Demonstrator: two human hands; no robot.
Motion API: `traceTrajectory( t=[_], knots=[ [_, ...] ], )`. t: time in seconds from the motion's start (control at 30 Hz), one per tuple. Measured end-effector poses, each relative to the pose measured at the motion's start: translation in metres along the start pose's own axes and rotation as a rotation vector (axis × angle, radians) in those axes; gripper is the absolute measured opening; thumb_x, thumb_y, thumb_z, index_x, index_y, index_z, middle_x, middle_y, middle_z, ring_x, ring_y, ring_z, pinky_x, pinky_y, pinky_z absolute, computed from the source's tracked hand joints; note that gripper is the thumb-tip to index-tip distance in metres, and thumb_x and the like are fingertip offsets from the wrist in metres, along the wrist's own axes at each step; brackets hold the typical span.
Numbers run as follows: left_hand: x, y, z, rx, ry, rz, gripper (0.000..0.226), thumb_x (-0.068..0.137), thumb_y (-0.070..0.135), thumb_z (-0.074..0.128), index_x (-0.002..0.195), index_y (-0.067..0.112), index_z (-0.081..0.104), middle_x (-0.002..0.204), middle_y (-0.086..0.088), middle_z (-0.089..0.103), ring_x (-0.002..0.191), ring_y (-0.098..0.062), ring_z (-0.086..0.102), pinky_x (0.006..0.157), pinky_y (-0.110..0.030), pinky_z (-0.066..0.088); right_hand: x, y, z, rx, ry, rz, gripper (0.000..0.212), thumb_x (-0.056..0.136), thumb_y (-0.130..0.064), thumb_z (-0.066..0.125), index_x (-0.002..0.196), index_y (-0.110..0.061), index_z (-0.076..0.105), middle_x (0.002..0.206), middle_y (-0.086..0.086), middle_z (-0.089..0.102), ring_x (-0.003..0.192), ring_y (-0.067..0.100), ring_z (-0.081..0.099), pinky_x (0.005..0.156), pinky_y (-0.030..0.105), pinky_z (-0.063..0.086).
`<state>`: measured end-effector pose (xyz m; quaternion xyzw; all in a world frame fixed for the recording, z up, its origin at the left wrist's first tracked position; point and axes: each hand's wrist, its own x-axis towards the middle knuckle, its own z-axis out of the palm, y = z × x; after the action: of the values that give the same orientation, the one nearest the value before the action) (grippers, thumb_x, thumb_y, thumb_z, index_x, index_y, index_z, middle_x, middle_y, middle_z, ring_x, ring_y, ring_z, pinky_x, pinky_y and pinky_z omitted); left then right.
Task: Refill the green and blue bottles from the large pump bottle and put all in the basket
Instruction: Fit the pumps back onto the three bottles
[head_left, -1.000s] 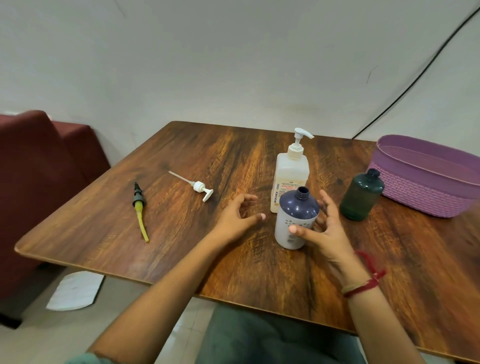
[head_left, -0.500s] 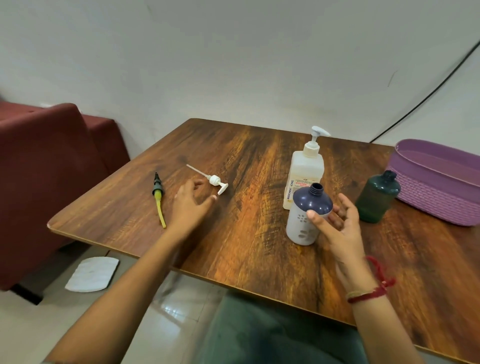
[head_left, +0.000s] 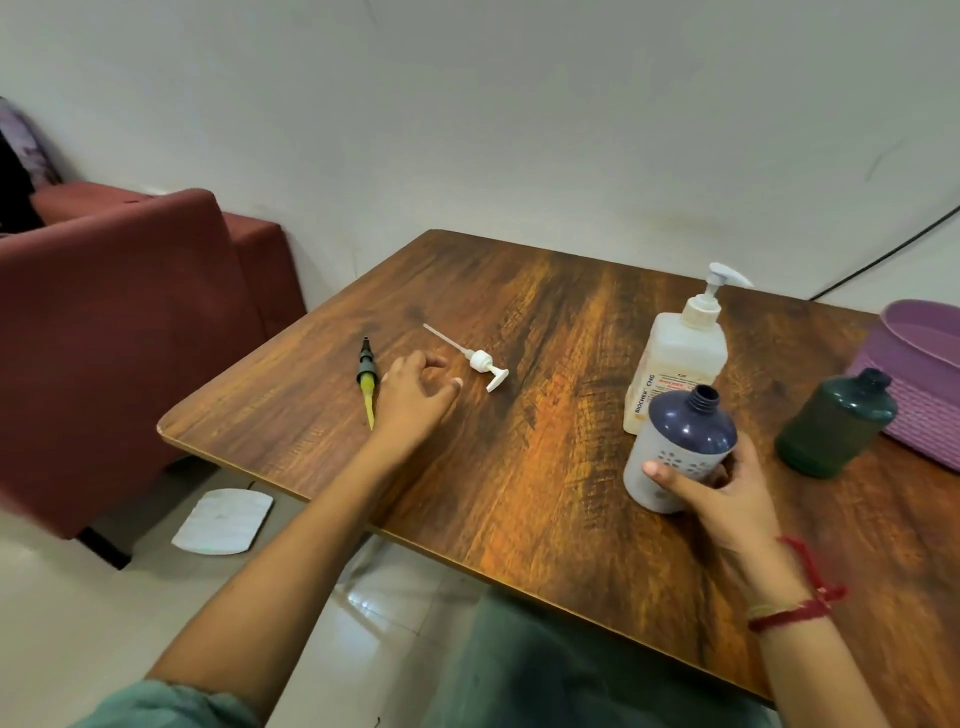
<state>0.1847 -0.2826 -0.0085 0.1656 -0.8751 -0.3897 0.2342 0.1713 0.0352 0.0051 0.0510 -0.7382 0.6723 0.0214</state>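
My right hand (head_left: 719, 493) grips the blue bottle (head_left: 678, 447) low on its white body; the bottle stands uncapped on the table. Behind it is the large white pump bottle (head_left: 678, 358). The green bottle (head_left: 836, 423) stands uncapped to the right, next to the purple basket (head_left: 922, 374). My left hand (head_left: 415, 397) hovers with loosely spread fingers over the table's left part, between a white pump head (head_left: 480, 361) with its tube and a green-and-black pump head (head_left: 368, 382) with a yellow tube. It touches neither that I can tell.
The wooden table (head_left: 519, 467) has its front edge close to me and its left corner near a dark red sofa (head_left: 119, 332). A white pad (head_left: 223, 522) lies on the floor under that corner. A black cable (head_left: 883, 257) runs down the wall behind the basket.
My left hand moved left from beside the blue bottle to the loose pump heads. My right hand closed around the blue bottle. The view swung left.
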Motion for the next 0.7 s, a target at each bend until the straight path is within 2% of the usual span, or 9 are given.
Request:
traceTrajectory(
  t=[0.2,0.27,0.33,0.4,0.5,0.6,0.7],
  knots=[
    [-0.005,0.012,0.012,-0.037,-0.095,0.073,0.019,0.088,0.033,0.062,0.105,0.026,0.060,0.119,0.001,0.056,0.113,-0.014,0.047,0.090,-0.033,0.038,-0.004,-0.002,0.015,0.005,-0.048,-0.031,0.076,0.062,-0.006,0.083,0.123,-0.029,0.045,0.111,-0.018,0.058,0.101,-0.003,0.056,0.079,0.016,0.047],
    [-0.005,0.013,0.015,-0.042,-0.095,0.081,0.020,0.088,0.032,0.062,0.106,0.024,0.061,0.119,0.001,0.056,0.112,-0.014,0.048,0.092,-0.034,0.039,-0.004,-0.001,0.019,0.016,-0.067,-0.043,0.074,0.063,-0.004,0.082,0.124,-0.028,0.046,0.114,-0.016,0.059,0.102,-0.003,0.057,0.075,0.011,0.050],
    [-0.005,0.013,0.015,-0.050,-0.103,0.079,0.021,0.088,0.032,0.063,0.107,0.023,0.061,0.119,0.001,0.057,0.112,-0.013,0.049,0.094,-0.035,0.040,-0.004,0.000,0.024,0.021,-0.094,-0.054,0.076,0.063,-0.004,0.082,0.128,-0.024,0.047,0.121,-0.010,0.059,0.107,0.000,0.057,0.078,0.009,0.051],
    [-0.006,0.012,0.014,-0.057,-0.124,0.092,0.022,0.088,0.032,0.063,0.108,0.024,0.060,0.120,0.001,0.056,0.113,-0.013,0.048,0.094,-0.035,0.040,-0.004,0.001,0.029,0.020,-0.118,-0.067,0.079,0.064,-0.005,0.082,0.132,-0.022,0.045,0.127,-0.006,0.057,0.113,0.003,0.055,0.085,0.012,0.050],
    [-0.007,0.011,0.011,-0.039,-0.135,0.086,0.025,0.087,0.035,0.063,0.110,0.027,0.057,0.124,-0.001,0.054,0.117,-0.016,0.046,0.095,-0.036,0.039,-0.004,0.002,0.033,0.037,-0.121,-0.077,0.079,0.065,-0.005,0.081,0.132,-0.024,0.043,0.132,-0.003,0.054,0.119,0.011,0.053,0.095,0.023,0.046],
    [0.002,0.005,0.001,0.139,-0.032,-0.028,0.038,0.085,0.043,0.063,0.117,0.024,0.055,0.127,-0.006,0.050,0.123,-0.024,0.043,0.099,-0.040,0.038,-0.005,0.002,0.035,0.037,-0.122,-0.068,0.080,0.067,-0.005,0.080,0.134,-0.023,0.041,0.132,-0.004,0.052,0.121,0.013,0.051,0.097,0.028,0.044],
    [0.019,-0.006,-0.018,0.371,-0.012,-0.263,0.065,0.083,0.053,0.062,0.134,0.016,0.043,0.140,-0.015,0.039,0.132,-0.034,0.033,0.105,-0.051,0.034,-0.005,0.001,0.035,0.028,-0.119,-0.057,0.082,0.069,-0.005,0.079,0.139,-0.020,0.038,0.133,-0.005,0.050,0.120,0.013,0.050,0.098,0.029,0.042]
  ],
)
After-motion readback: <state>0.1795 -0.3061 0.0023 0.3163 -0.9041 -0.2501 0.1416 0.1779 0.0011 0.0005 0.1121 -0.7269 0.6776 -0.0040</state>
